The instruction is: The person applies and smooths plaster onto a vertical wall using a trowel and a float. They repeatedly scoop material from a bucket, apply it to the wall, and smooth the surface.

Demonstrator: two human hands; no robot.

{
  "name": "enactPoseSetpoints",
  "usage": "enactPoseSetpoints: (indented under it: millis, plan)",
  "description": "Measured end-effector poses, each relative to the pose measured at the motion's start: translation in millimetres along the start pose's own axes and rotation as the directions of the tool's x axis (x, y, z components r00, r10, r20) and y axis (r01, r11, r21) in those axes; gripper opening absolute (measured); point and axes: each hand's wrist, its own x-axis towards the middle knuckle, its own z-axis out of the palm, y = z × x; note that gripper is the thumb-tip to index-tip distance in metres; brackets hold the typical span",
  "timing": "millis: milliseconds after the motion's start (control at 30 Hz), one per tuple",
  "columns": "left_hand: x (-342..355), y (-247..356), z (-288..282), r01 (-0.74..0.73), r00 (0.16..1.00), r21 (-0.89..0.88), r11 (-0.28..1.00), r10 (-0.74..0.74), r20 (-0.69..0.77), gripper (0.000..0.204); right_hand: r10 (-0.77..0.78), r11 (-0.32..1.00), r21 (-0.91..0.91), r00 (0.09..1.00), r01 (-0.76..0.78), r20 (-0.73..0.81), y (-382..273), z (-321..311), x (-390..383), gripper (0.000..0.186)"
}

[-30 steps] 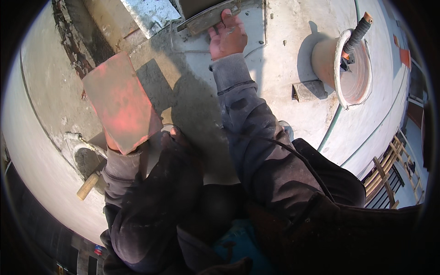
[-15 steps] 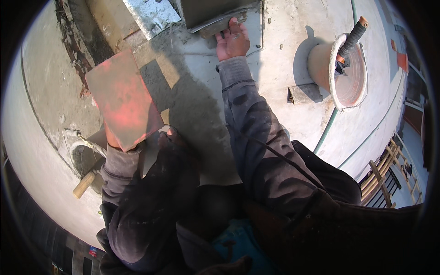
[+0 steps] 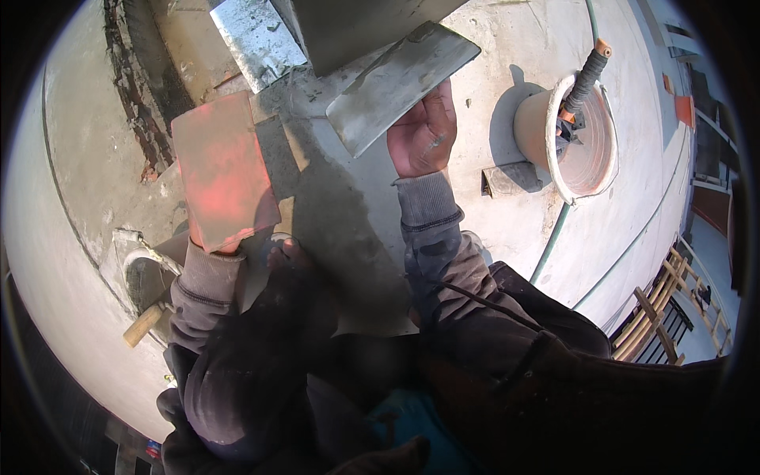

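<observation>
Two hands' fingers gripping: trowel (image 3: 400, 83) (right), red brick (image 3: 224, 170) (left); bucket (image 3: 571, 138) nearby.

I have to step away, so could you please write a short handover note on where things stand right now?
Left hand: holds a red board, mostly hidden behind it.
Right hand: grips a steel trowel, blade against the grey block.
Bucket with a hose in it stands to the right; a wooden-handled tool lies lower left.
Done: grey mortar shows on the trowel.
Left: cannot tell how much.
</observation>
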Motion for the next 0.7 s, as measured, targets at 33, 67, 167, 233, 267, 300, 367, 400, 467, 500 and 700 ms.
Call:
enactPoseSetpoints:
  millis: [33, 67, 167, 233, 267, 300, 367, 400, 467, 500, 700]
  plan:
    - [8.5, -5.0, 6.3, -0.005, 0.999, -0.039, 0.999, 0.003, -0.048, 0.056, -0.022, 0.998, -0.057, 1.000, 0.023, 0.012, -8.6, 9.9, -12.6, 0.059]
    - [15.6, -9.3, 14.3, -0.006, 0.995, -0.074, 0.997, -0.001, -0.101, 0.054, -0.057, 0.991, -0.117, 0.995, 0.066, 0.081, -16.3, 19.5, -21.2, 0.057]
    - [26.7, -17.4, 49.8, -0.090, 0.996, 0.679, 0.729, 0.086, 0.039, 0.050, -0.168, 0.812, -0.444, 0.881, 0.378, 0.442, -23.9, 42.1, -37.6, 0.055]
    - [41.2, -27.8, 65.4, -0.167, 0.986, 0.935, 0.313, 0.039, 0.163, 0.047, -0.153, 0.600, -0.572, 0.783, 0.558, 0.603, -21.2, 47.9, -45.3, 0.047]
    - [44.9, -28.8, 83.5, -0.149, 0.989, 0.958, 0.244, 0.022, 0.149, 0.047, -0.168, 0.567, -0.541, 0.731, 0.621, 0.662, -19.0, 57.8, -46.4, 0.043]
    - [46.0, -30.6, 96.6, -0.141, 0.990, 0.974, 0.178, 0.017, 0.140, 0.047, -0.117, 0.529, -0.530, 0.675, 0.663, 0.729, -19.5, 62.1, -47.8, 0.044]
    - [36.2, -26.5, 117.1, -0.088, 0.996, 0.960, 0.268, 0.055, 0.076, 0.049, -0.005, 0.447, -0.494, 0.554, 0.746, 0.832, -26.7, 65.4, -50.8, 0.046]
    - [33.3, -18.8, 121.8, -0.094, 0.994, 0.971, 0.221, 0.072, 0.080, 0.050, 0.033, 0.432, -0.520, 0.564, 0.737, 0.825, -30.1, 65.2, -52.1, 0.045]
    - [14.1, -3.7, 106.2, -0.096, 0.988, 0.851, 0.516, 0.152, 0.019, 0.051, 0.106, 0.442, -0.547, 0.564, 0.711, 0.819, -30.5, 53.9, -50.7, 0.042]
    - [-0.7, 2.7, 81.1, -0.113, 0.981, 0.600, 0.792, 0.185, -0.058, 0.051, 0.139, 0.444, -0.558, 0.562, 0.701, 0.816, -29.7, 47.0, -48.6, 0.041]
    - [-2.7, 5.9, 101.1, -0.375, 0.890, 0.368, 0.851, 0.442, -0.116, 0.049, 0.494, 0.852, 0.017, 0.813, -0.524, 0.308, -39.8, 46.8, -70.7, 0.057]
